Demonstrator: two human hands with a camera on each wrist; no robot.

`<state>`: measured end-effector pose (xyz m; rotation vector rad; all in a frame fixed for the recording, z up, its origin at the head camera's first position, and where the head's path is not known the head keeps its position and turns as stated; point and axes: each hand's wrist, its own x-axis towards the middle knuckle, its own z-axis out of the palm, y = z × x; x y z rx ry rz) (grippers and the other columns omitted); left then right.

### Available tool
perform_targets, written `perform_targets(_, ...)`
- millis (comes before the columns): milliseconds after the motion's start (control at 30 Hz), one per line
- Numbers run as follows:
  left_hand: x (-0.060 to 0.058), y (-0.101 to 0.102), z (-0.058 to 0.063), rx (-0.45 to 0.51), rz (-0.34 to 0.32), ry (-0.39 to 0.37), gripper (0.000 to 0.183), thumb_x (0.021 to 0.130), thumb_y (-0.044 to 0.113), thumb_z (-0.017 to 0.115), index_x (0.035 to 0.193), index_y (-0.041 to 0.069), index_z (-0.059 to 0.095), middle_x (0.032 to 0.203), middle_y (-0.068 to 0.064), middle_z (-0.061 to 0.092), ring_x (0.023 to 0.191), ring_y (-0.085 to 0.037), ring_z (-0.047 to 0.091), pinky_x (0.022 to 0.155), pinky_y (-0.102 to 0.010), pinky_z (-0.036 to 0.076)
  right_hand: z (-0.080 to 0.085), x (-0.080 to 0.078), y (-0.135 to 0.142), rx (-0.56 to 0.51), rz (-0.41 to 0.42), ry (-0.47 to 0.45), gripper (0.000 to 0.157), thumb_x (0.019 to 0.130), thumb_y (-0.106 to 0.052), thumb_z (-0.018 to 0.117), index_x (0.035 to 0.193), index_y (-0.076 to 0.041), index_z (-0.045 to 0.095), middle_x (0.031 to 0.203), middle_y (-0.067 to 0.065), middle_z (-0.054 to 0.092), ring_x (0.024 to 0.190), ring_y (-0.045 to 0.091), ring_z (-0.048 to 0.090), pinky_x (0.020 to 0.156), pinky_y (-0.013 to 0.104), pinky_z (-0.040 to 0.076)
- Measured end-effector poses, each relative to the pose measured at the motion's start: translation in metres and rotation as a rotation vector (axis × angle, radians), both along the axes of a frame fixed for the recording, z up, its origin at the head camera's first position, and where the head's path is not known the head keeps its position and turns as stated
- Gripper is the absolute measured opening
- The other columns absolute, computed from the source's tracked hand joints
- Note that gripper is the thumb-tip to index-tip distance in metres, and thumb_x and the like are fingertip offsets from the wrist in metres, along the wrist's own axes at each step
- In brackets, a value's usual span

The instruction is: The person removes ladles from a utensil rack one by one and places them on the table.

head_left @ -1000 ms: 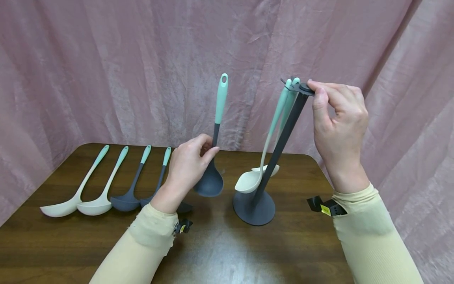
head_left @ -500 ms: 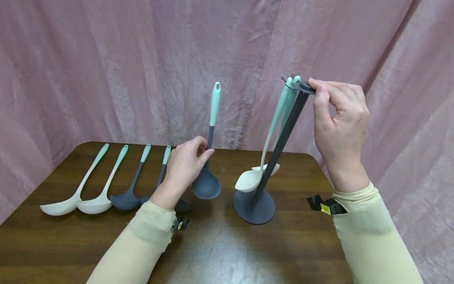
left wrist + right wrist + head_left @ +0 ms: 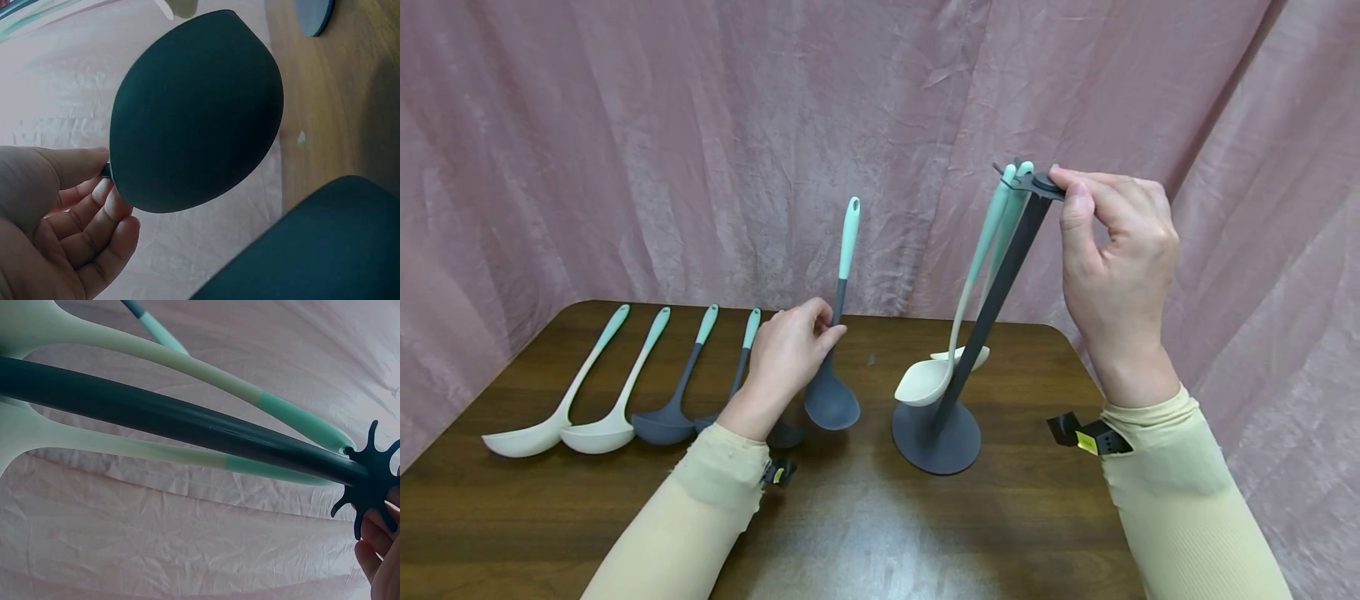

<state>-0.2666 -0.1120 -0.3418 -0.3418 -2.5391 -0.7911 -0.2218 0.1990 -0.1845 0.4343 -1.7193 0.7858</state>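
My left hand [image 3: 790,354] pinches the neck of a dark grey ladle [image 3: 832,400] with a mint handle, held nearly upright over the table. In the left wrist view the ladle's bowl [image 3: 197,112] is large, with thumb and fingers at its stem. My right hand [image 3: 1120,267] pinches the hooked top [image 3: 1043,185] of a dark grey utensil stand [image 3: 992,308]. Two cream ladles hang on its far left side: a nearer one [image 3: 925,383] and one behind it [image 3: 977,357], partly hidden by the pole. Their mint handles [image 3: 300,419] meet the hooks in the right wrist view.
Several utensils lie in a row at left: a cream one [image 3: 527,439], a cream ladle [image 3: 598,436], a dark grey ladle [image 3: 664,425] and another [image 3: 741,367] partly behind my left arm. A dark utensil end [image 3: 785,435] shows beside my wrist. A pink curtain [image 3: 775,125] hangs behind.
My left hand has moved left and slightly down with the dark grey ladle, away from the stand. The right hand keeps its hold on the stand's top.
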Motion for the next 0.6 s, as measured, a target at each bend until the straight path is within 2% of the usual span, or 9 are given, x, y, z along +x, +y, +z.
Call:
perform_targets(367, -0.006, -0.002, -0.011, -0.034, 0.009, -0.096, 0.021, 0.104, 0.029, 0.082, 0.105, 0.011, 0.071, 0.086, -0.001, 0.074, 0.063, -0.019, 0.061, 0.060, -0.039, 0.049, -0.002, -0.001, 0.001, -0.005, -0.008, -0.003, 0.032, 0.108, -0.024, 0.060, 0.115, -0.012, 0.088, 0.112, 0.006, 0.083, 0.111, 0.033, 0.067, 0.096, 0.028, 0.043)
perform_targets(600, -0.010, -0.006, -0.015, -0.051, 0.025, -0.155, 0.021, 0.103, 0.029, 0.083, 0.103, 0.010, 0.072, 0.085, -0.002, 0.074, 0.065, -0.019, 0.063, 0.061, -0.038, 0.050, -0.002, 0.000, 0.001, -0.006, -0.002, -0.005, 0.031, 0.108, -0.024, 0.061, 0.115, -0.011, 0.088, 0.113, 0.006, 0.083, 0.112, 0.033, 0.067, 0.096, 0.028, 0.043)
